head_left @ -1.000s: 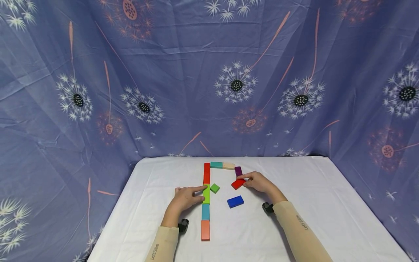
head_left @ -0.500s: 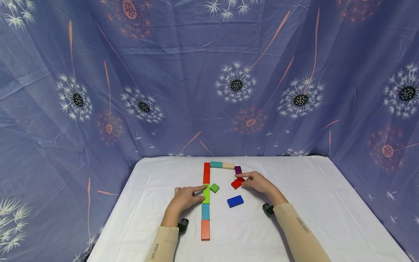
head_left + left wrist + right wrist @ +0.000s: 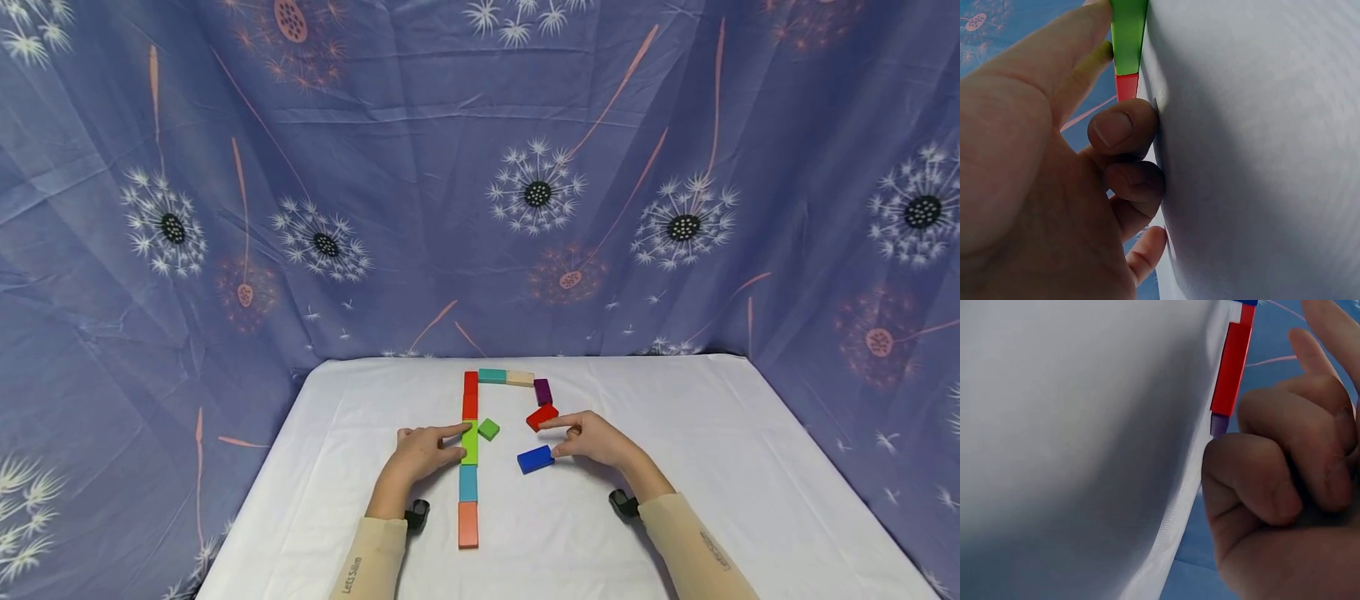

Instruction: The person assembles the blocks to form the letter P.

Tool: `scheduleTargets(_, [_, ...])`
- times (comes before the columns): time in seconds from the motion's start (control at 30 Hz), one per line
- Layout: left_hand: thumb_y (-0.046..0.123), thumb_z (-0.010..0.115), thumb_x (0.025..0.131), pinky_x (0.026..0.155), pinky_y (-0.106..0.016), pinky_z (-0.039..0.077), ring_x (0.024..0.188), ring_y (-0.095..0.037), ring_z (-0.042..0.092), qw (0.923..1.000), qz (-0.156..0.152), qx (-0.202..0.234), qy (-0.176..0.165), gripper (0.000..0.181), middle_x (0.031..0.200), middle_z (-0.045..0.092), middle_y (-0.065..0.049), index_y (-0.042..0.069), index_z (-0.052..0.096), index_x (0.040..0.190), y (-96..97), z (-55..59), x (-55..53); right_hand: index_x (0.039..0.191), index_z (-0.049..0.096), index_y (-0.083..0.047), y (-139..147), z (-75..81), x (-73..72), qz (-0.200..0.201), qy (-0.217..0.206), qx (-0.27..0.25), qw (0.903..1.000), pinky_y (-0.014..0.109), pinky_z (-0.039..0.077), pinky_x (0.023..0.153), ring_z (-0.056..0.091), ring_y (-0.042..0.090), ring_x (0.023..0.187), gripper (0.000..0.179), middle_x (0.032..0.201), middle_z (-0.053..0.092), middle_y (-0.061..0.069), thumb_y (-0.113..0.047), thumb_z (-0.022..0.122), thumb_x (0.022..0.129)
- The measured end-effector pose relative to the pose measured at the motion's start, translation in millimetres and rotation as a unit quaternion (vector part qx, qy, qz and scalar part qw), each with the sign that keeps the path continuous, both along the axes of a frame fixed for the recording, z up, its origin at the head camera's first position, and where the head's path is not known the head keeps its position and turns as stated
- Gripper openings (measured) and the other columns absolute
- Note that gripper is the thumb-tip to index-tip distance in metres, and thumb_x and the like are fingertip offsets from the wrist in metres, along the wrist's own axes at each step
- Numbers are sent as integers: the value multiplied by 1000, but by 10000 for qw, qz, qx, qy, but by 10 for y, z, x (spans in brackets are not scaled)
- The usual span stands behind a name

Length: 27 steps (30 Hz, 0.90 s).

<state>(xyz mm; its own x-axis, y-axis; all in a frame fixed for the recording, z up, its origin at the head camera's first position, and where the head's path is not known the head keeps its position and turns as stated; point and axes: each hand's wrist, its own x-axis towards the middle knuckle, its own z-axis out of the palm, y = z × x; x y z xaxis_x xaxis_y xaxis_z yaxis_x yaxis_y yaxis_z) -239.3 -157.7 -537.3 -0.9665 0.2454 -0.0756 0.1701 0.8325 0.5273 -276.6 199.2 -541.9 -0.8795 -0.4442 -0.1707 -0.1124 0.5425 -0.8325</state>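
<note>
A lime green block [image 3: 469,443] lies in a straight row of coloured blocks. My left hand [image 3: 422,452] touches its left side with thumb and index finger, the other fingers bent underneath; in the left wrist view the thumb covers part of the green block [image 3: 1127,37]. On the right, my right hand [image 3: 596,438] has its index finger stretched to the near edge of a red block [image 3: 542,417]. Its thumb is at the right end of a blue block [image 3: 536,459]; firm contact is unclear. The right wrist view shows the remaining fingers curled beside the red block [image 3: 1233,365].
Red blocks [image 3: 470,396], a light blue block [image 3: 468,483] and a coral block [image 3: 468,525] share the row. A teal block [image 3: 492,376], a beige block [image 3: 520,378] and a purple block [image 3: 543,392] curve rightward. A small green block [image 3: 489,429] sits inside.
My right hand has moved from the red block toward me, its thumb now by the blue block. The red block lies slightly angled below the purple one. The left hand stays in place.
</note>
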Motion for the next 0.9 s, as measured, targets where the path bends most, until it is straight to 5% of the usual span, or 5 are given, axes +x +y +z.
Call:
scheduleTargets(0.4, [43,77,94,90,-46,29,71,-12,53,10000,-18,12,47,52,72,61,5,36,67,145,-9,-14,24,117,83,-22,-38,-76,139,-131,108,318,9993,23,30,56,35,12,59,38,61,41,-4,-20,93,80])
scheduleTargets(0.9, [41,78,94,91,-47,30,72,-12,53,10000,28,9,9,53,74,62,3,36,67,145,12,23,24,106,83,-26,-128,-98,137,-397,466,559,9966,22,28,55,37,12,59,29,63,41,-5,-16,92,81])
